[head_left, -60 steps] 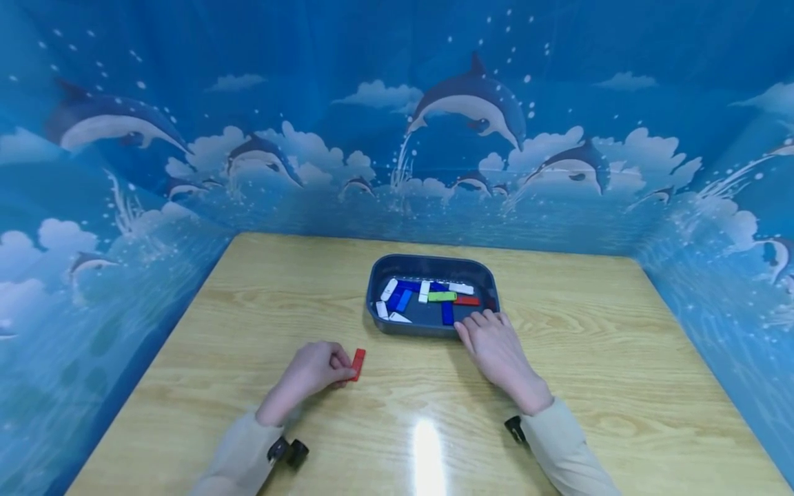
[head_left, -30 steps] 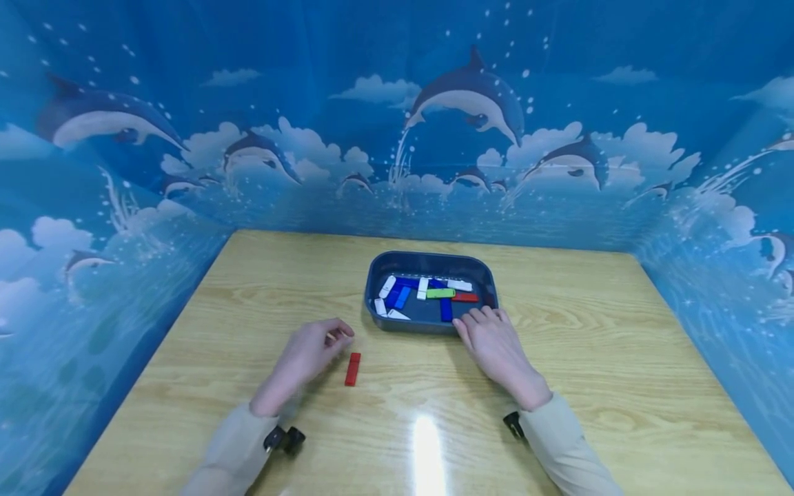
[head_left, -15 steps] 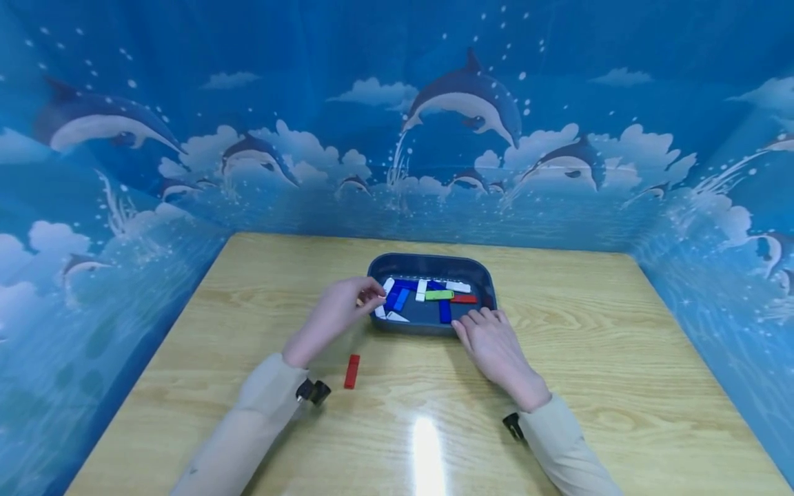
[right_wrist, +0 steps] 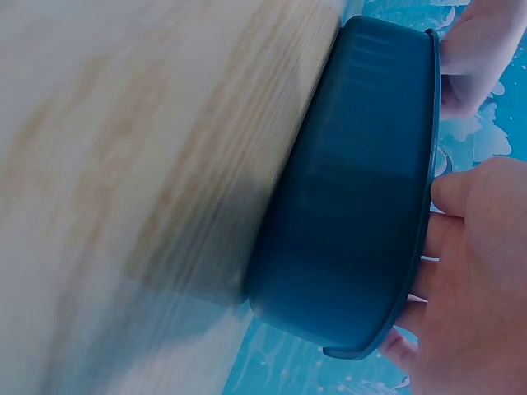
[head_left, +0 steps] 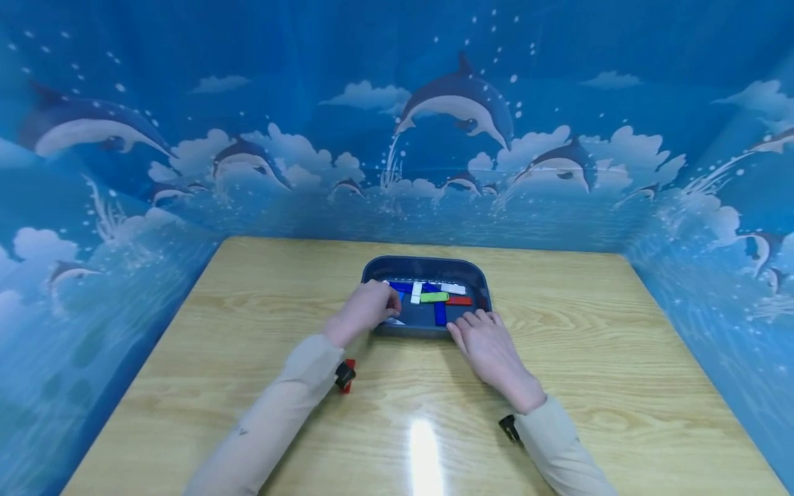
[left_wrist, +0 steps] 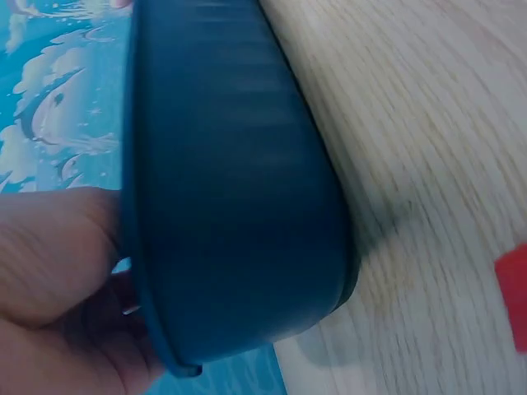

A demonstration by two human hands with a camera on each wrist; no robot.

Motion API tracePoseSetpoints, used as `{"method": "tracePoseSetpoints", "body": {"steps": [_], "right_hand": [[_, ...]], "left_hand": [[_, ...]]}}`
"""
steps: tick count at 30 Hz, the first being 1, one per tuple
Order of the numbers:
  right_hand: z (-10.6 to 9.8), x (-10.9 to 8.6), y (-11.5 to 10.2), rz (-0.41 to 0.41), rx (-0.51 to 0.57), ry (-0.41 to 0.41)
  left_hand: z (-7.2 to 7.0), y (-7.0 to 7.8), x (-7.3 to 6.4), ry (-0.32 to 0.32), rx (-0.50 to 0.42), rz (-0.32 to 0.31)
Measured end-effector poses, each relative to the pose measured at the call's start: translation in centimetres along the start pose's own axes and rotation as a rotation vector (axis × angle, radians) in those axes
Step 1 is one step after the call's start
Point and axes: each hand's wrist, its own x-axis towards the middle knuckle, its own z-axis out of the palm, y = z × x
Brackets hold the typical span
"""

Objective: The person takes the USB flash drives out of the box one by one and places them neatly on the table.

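A dark plastic box [head_left: 412, 331] holds several small flat sticks, perhaps USB sticks: a green stick [head_left: 434, 297], a red one, and blue and white ones. My left hand [head_left: 366, 306] reaches over the box's left end, fingertips bent down inside. The left wrist view hides those fingertips behind the box's wall [left_wrist: 230, 181], so what they touch cannot be seen. At the near right corner, my right hand [head_left: 490, 351] grips the rim, thumb [right_wrist: 451, 193] against it and fingers hooked inside. Another red stick [left_wrist: 515, 296] lies on the table, partly covered by the left wrist camera in the head view.
The wood-grain table [head_left: 589, 344] extends around the box on all sides. A blue curtain [head_left: 310, 207] printed with dolphins stands behind the table and along both sides. Black cameras are strapped at both wrists, and light glares on the table's near part.
My left hand has let go of the red stick, left it on the table, and moved forward and right into the box. My right hand has stayed at the rim.
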Motion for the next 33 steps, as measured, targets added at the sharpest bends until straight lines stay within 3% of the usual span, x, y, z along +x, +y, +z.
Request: {"method": "tracePoseSetpoints", "body": {"steps": [9, 16, 21, 26, 33], "right_hand": [[0.2, -0.1, 0.0, -0.008, 0.004, 0.016], [0.2, 0.0, 0.1, -0.009, -0.001, 0.014], [0.2, 0.0, 0.1, -0.006, -0.002, 0.018], [0.2, 0.0, 0.1, -0.004, -0.001, 0.014], [0.0, 0.0, 0.0, -0.008, -0.003, 0.022]], "left_hand": [[0.7, 0.3, 0.5, -0.034, 0.010, -0.083], [0.9, 0.3, 0.9, -0.023, 0.084, -0.060], [1.0, 0.2, 1.3, 0.013, 0.087, -0.050], [1.2, -0.2, 1.5, 0.057, 0.040, -0.079], [0.9, -0.1, 0.9, 0.120, -0.196, -0.154]]}}
